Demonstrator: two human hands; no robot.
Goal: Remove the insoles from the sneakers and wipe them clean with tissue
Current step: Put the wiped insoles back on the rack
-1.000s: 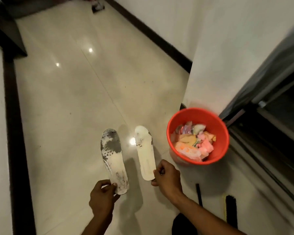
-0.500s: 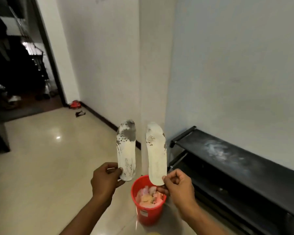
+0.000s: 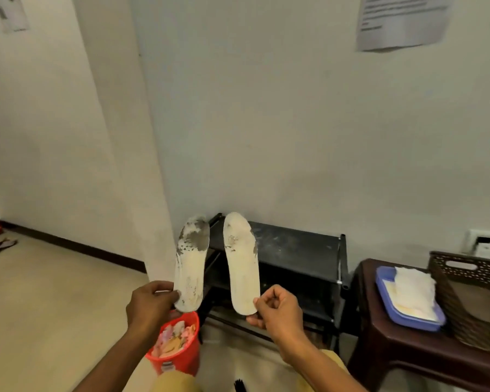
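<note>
I hold two white insoles upright in front of me. My left hand [image 3: 150, 305] pinches the heel of the left insole [image 3: 191, 264], whose toe end is stained dark grey. My right hand [image 3: 277, 312] pinches the heel of the right insole [image 3: 242, 267], which is mostly clean with small marks near the toe. White tissue [image 3: 415, 288] lies on a blue tray [image 3: 402, 318] at the right. No sneakers are in view.
A red bin [image 3: 181, 355] full of scraps stands on the floor below my left hand. A black shoe rack [image 3: 297, 250] is against the wall behind the insoles. A dark brown stool [image 3: 408, 352] at the right carries the tray and a brown basket [image 3: 470, 295].
The view has swung up and to the right from the floor to the wall and rack. Both hands have kept hold of the insoles and raised them upright; the stool and tissue came into view.
</note>
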